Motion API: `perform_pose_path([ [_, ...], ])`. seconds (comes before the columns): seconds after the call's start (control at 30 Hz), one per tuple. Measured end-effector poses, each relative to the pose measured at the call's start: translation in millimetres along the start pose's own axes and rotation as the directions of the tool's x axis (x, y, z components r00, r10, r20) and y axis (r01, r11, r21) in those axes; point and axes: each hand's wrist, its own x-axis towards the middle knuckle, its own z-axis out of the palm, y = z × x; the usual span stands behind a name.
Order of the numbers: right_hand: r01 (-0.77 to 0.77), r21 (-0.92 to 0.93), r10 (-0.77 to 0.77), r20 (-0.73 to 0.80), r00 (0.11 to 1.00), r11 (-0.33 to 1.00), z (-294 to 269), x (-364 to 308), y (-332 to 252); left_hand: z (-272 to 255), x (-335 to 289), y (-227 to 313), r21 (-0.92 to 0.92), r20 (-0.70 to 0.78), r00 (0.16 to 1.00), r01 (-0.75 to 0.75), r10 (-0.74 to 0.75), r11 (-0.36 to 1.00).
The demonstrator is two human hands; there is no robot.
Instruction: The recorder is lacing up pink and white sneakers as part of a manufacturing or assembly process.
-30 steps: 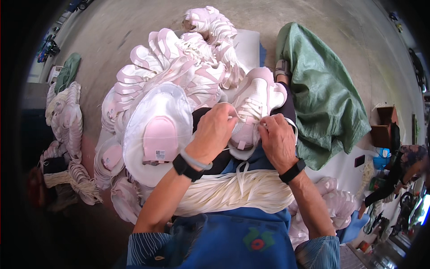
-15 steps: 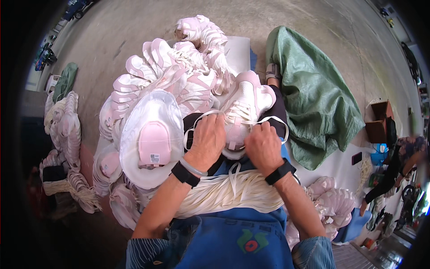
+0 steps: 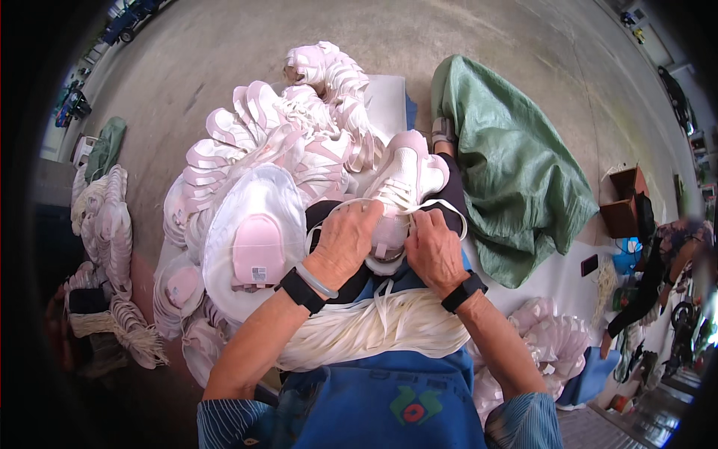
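A white and pink shoe upper [image 3: 404, 179] lies on my lap, toe pointing away. My left hand [image 3: 345, 238] and my right hand [image 3: 432, 247] both press on its near end, each pinching a white lace [image 3: 449, 208] that loops out to either side of the shoe. Across my lap, just under my wrists, lies a thick bundle of white laces [image 3: 374, 329]. A black band sits on each wrist.
A big heap of pink and white shoe uppers [image 3: 269, 165] fills the left and far side. A green tarp [image 3: 516, 165] lies crumpled on the right. More uppers [image 3: 550, 340] rest at the lower right, with brown boxes [image 3: 624, 200] and a person beyond.
My hands have slid down from the middle of the shoe to its near end, and the lace now loops out wide on both sides. The shoe sits a little farther away.
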Motion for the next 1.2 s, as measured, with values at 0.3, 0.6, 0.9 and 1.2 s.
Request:
perform_pose_path([
  [0.3,0.190,-0.504,-0.264,-0.079,0.961,0.843,4.3,4.7,-14.3,-2.2,10.3,12.3,0.241,0.049,0.995,-0.099,0.090,0.966],
  [0.6,0.344,-0.212,-0.353,-0.005,0.936,0.915,11.1,7.9,4.2,-8.7,17.8,11.6,0.283,-0.130,0.934,-0.286,0.333,0.915],
  [0.9,0.014,0.764,-0.243,0.188,0.952,0.645,-68.0,-32.9,-52.7,-42.4,-28.4,51.9,-0.531,-0.103,0.977,0.103,-0.185,0.841],
  [1.2,-0.041,0.828,-0.197,0.181,0.963,0.559,-57.0,-36.7,-58.5,-86.1,-77.6,102.6,-0.821,-0.039,0.999,-0.024,-0.013,0.570],
])
